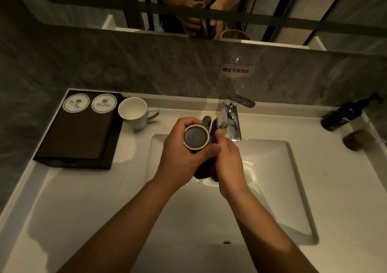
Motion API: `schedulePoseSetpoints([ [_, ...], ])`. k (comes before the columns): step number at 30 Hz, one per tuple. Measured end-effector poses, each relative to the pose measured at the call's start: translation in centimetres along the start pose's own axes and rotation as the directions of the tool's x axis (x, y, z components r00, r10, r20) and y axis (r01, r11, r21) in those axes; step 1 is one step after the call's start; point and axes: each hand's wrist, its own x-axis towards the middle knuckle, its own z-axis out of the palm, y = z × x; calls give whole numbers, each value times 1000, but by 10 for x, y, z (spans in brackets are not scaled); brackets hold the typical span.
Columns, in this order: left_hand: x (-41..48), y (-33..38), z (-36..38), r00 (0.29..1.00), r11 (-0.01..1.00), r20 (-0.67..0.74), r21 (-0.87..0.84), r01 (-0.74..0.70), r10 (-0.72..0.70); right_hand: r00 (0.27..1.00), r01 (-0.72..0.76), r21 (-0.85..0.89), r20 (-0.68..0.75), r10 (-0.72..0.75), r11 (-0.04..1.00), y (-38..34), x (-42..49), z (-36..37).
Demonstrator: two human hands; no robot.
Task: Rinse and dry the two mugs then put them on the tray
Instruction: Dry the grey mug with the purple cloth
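Head view: dark mug (pixel 195 139) right of the tray (pixel 79 138).
Your nearer left hand (pixel 178 157) grips it; right hand (pixel 229 163) clutches cloth (pixel 204 173).

Dark mug (pixel 196 138): grey, matt, ceramic look, paler rim.
White mug (pixel 134 113): smooth glossy glaze.
Cloth (pixel 204 171): purple, soft fabric.
Tap (pixel 234 116): polished chrome metal, mirror-bright.
Basin (pixel 272 172): white, smooth, glossy.
Tray (pixel 79 134): dark, matt, finely textured floor.
Wall (pixel 146 63): grey, veined stone look.
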Motion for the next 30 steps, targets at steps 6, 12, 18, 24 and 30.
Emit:
schedulePoseSetpoints([
  [6, 3, 0, -2, 992, 997, -115, -64, 45, -52, 947, 314, -195, -9, -322, 929, 7, -14, 16],
  [12, 3, 1, -1, 980, 985, -160, -137, 100, -122, 770, 576, -406, -23, -638, 709, 16, -29, 16],
  [18, 6, 4, -4, 993, 997, -111, -70, 28, -35, 918, 321, -165, -188, -349, 933, 8, -15, 25],
  [24, 10, 4, -14, 999, 999, -50, -34, -24, 22, 994, -24, 187, -105, 45, 982, -6, -7, 18],
  [30, 17, 2, -28, 996, 994, 3, -62, -88, 89, 959, -254, 281, 195, 204, 925, -22, 1, -6],
])
